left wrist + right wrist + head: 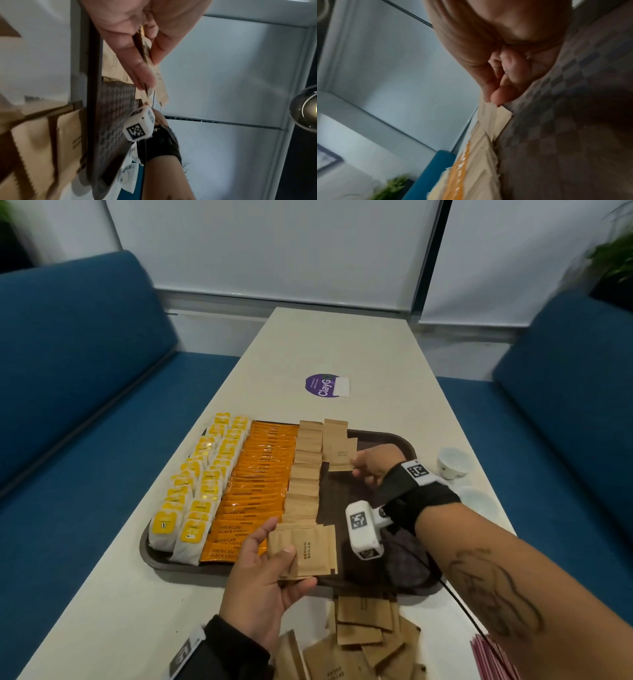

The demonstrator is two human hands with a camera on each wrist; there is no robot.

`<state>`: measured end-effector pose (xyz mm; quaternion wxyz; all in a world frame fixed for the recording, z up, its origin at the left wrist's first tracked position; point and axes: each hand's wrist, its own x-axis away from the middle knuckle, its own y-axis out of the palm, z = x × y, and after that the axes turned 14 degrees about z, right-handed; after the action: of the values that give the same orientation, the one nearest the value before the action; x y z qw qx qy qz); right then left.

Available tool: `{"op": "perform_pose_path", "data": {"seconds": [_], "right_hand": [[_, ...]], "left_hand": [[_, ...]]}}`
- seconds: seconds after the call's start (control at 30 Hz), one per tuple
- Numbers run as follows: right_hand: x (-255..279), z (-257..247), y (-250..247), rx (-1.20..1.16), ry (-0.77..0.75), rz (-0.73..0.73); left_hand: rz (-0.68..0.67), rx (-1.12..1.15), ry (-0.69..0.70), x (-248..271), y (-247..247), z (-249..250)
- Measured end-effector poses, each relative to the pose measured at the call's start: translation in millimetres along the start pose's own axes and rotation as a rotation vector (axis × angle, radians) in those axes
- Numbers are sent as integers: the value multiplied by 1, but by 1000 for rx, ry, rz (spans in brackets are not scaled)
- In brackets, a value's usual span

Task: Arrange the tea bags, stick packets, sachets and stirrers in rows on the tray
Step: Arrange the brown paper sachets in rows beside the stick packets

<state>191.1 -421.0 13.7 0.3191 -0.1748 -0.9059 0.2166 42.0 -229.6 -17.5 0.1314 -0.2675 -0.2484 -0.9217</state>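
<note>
The brown sugar sachets are the item in hand: a second column of them has only been started at the far edge of the tray, just beside a full column that runs from far edge to near edge. The right hand reaches over the tray's bare middle and pinches the nearest sachet of that short column between thumb and fingertips, seemingly laying it down overlapped on the one behind. The left hand hovers at the near edge with fingers curled round a small fanned stack of sachets, thumb on top, acting as the supply. Leftward lie orange coffee stick packets, then two columns of yellow tea bags along the left edge. More loose sachets sit on the table off the tray's near edge, and pink stirrers by the near right corner. I judge the next move calls for drawing another sachet from the stack and extending the column nearward, keeping the overlap even.
</note>
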Motion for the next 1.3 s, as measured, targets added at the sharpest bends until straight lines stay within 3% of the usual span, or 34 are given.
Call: {"op": "perform_pose_path", "data": {"seconds": [0.2,0.37,0.5,0.6,0.7,0.83,0.97,1.13,1.3], "right_hand": [[-17,-10,13,-9,37,23],[-28,-18,19,270,22,21],[-36,-12,19,433,-118,42],[-14,-4,8,196,-278,147],[41,8,-8,21,-436,-83],[101,33,-28,170,-542,-374],[125,53,-29,165,-596,-379],[130,65,-40,63,-553,-460],[104,54,-43,-160,-395,-165]], "left_hand": [[7,-1,23,-8,-4,3],[-3,-5,36,-13,-4,2],[-16,-19,71,-11,-2,2],[-19,-32,111,-7,-1,3],[-15,-41,144,-3,-1,4],[-17,-72,190,3,-2,1],[-24,-115,232,10,-1,-5],[-25,-83,195,15,-6,-6],[-12,-79,183,15,-13,-3]]}}
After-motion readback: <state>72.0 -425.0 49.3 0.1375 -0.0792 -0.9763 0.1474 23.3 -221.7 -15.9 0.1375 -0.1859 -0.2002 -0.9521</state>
